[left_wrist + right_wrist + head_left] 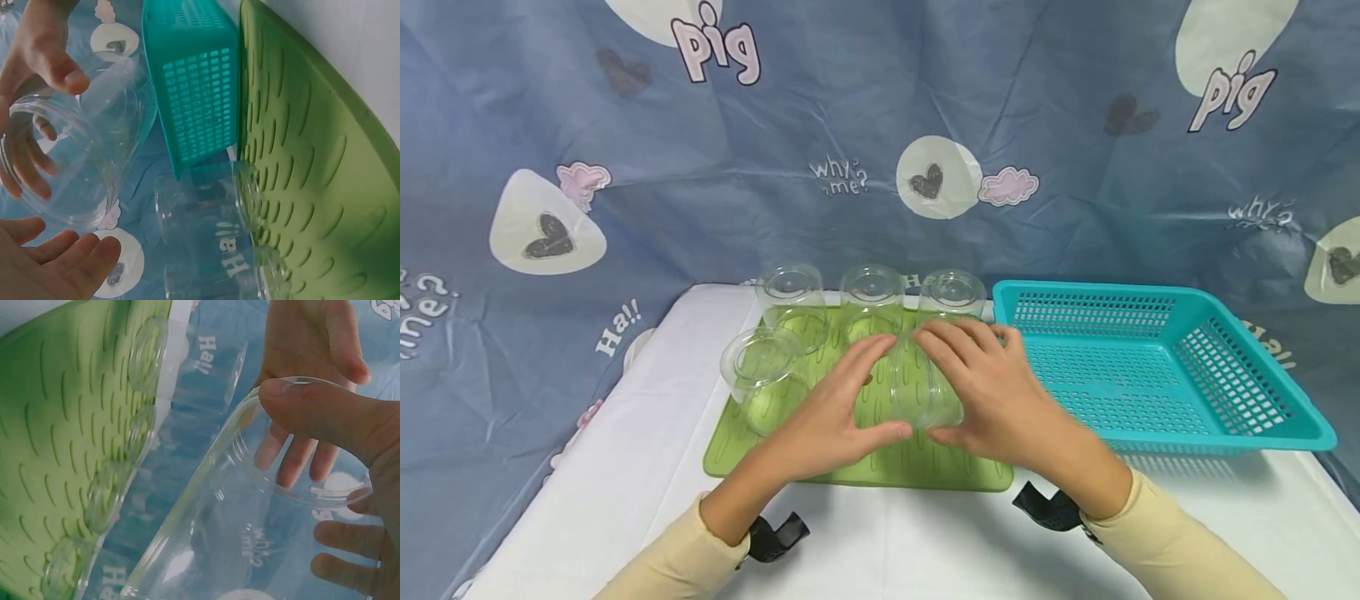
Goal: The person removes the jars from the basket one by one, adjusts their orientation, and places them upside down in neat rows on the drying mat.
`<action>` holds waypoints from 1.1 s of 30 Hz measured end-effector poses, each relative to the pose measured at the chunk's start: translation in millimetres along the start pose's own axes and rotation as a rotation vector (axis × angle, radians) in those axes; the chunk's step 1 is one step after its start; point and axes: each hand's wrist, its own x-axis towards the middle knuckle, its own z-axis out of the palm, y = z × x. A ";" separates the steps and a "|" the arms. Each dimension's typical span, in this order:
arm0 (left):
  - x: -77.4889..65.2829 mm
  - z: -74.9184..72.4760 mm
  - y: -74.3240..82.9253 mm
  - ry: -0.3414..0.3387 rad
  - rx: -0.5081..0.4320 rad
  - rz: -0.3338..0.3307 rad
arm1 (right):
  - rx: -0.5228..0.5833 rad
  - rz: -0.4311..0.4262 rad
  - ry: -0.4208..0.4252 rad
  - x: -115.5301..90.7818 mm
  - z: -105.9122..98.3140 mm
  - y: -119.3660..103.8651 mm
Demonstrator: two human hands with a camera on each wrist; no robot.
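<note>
My right hand (996, 387) grips a clear plastic cup (917, 383), tipped on its side above a green ridged mat (880, 475). In the right wrist view the thumb (306, 409) lies on the rim of the cup (200, 512). My left hand (835, 417) is spread beside the cup's mouth, its fingers (81, 256) extended and apart from the rim in the left wrist view. Three clear cups stand along the mat's back: a left one (792, 300), a middle one (872, 300) and a right one (952, 292). Another cup (763, 371) stands at the mat's front left.
A turquoise perforated basket (1217, 433) stands right of the mat, its near rim toward my right forearm. A white cloth (647, 467) covers the table. Behind it hangs a blue printed curtain (737, 225). Black straps sit on both wrists.
</note>
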 end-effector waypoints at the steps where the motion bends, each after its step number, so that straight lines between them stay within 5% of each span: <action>1: 0.7 1.5 -0.7 -0.006 -0.017 -0.003 | -0.006 -0.003 -0.003 0.1 1.3 -0.9; 13: 7.2 11.9 -6.1 0.048 -0.166 0.006 | -0.105 -0.024 0.000 1.3 9.0 -7.5; 33: -3.9 5.7 -12.9 0.076 -0.107 0.119 | 0.000 0.042 -0.074 -19.0 6.0 -3.6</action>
